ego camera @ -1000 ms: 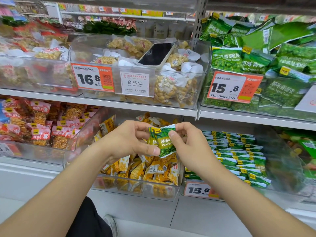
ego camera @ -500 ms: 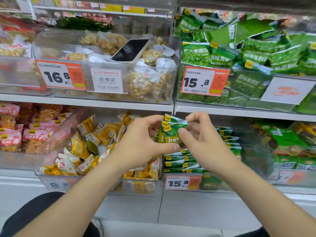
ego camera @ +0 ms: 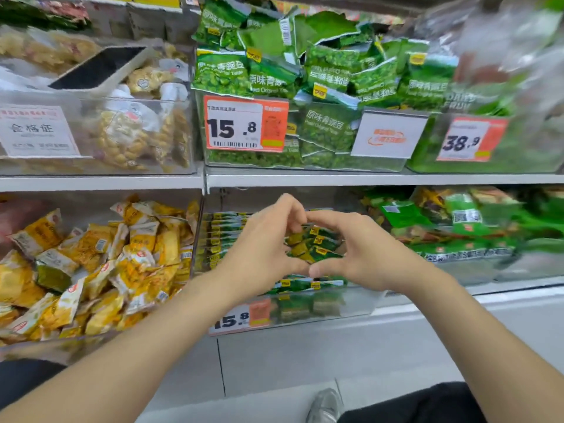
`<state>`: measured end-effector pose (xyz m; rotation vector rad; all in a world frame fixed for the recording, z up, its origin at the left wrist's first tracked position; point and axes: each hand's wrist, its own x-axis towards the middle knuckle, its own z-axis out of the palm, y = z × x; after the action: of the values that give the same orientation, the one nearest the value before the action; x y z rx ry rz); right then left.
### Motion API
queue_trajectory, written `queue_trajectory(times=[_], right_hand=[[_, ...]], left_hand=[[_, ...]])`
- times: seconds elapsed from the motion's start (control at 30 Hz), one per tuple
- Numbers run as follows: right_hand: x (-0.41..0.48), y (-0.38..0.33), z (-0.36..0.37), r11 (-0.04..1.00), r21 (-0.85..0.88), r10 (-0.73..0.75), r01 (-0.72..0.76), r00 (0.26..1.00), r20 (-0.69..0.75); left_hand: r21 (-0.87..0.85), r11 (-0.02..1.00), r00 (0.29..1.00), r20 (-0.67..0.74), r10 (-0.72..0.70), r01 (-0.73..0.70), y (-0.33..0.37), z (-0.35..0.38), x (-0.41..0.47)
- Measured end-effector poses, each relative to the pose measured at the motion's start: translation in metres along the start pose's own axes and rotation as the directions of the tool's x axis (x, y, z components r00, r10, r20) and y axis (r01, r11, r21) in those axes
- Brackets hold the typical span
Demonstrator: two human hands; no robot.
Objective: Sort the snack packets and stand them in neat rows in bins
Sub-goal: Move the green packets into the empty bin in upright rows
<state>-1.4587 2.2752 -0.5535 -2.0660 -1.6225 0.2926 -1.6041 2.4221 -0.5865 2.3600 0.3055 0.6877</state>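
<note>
Cupped between left hand (ego camera: 262, 248) and right hand (ego camera: 361, 254): a small bunch of green packets (ego camera: 311, 245). Grip curled round it from both sides, touching at fingertips above and thumbs below. In the clear bin (ego camera: 341, 305) on the lower shelf (ego camera: 503, 286), right of a standing row of packets (ego camera: 222, 236). Maybe three in the bunch, blurred.

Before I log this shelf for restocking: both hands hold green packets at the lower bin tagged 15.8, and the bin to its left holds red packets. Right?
Not quite: the head view shows yellow packets, not red, in that neighbouring bin. The rest holds: the left hand and right hand hold green packets at the bin tagged 15.8.
</note>
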Motion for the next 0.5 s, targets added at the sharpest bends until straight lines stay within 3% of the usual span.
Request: queue_trajectory(times=[0.1, 0.2, 0.37, 0.5], right_hand=[[-0.003, 0.02, -0.01, 0.998, -0.045, 0.032, -0.034, 0.998, -0.046], [-0.005, 0.032, -0.015, 0.995, -0.081, 0.058, -0.063, 0.996, -0.069], [-0.006, 0.047, -0.019, 0.948, -0.271, 0.126, -0.167, 0.979, -0.161], [-0.001, 0.05, -0.013, 0.883, -0.404, 0.171, -0.24, 0.965, -0.199]], left_hand=[[-0.012, 0.999, 0.998, -0.061, 0.035, -0.036, 0.002, 0.017, 0.013], [0.09, 0.994, 0.996, -0.055, 0.066, -0.061, 0.002, 0.03, 0.022], [0.231, 0.964, 0.99, 0.014, -0.137, 0.131, -0.011, 0.054, 0.031], [0.267, 0.961, 0.966, 0.221, -0.132, 0.071, -0.021, 0.076, 0.039]])
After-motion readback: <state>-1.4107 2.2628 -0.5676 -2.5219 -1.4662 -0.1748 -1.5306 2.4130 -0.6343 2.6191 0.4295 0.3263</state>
